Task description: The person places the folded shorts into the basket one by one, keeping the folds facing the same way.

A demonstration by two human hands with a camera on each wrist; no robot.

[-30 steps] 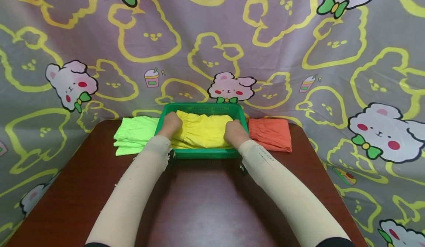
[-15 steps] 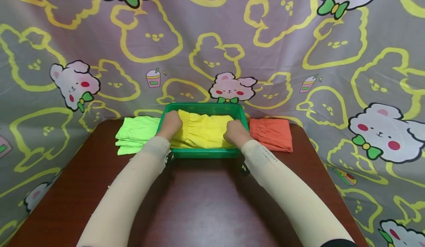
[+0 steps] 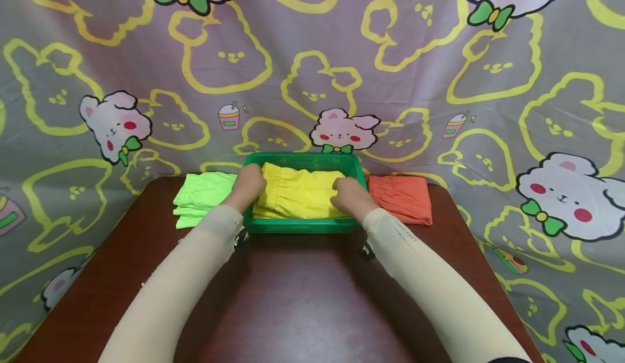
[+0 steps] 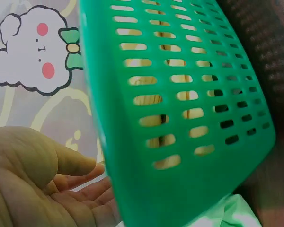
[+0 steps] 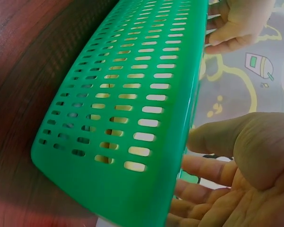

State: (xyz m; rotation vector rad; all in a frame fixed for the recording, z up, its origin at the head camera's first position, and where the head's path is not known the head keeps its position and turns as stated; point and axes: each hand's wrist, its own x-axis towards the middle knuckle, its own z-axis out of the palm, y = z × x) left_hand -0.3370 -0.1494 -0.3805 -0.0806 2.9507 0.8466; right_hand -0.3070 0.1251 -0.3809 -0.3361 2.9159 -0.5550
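Folded yellow elastic-edged garment (image 3: 303,195) lies in green basket (image 3: 303,225), likely folded to fit. Left hand (image 3: 250,182) and right hand (image 3: 352,196) loose-fingered at basket's opposite ends, gripping nothing visible; rim contact unclear.

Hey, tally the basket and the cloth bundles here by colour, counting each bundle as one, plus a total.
Green basket: 1
Lime-green cloth bundle: 1
Yellow cloth bundle: 1
Orange-red cloth bundle: 1
Total: 4

Basket (image 3: 300,225) from head, above; from wrists, close
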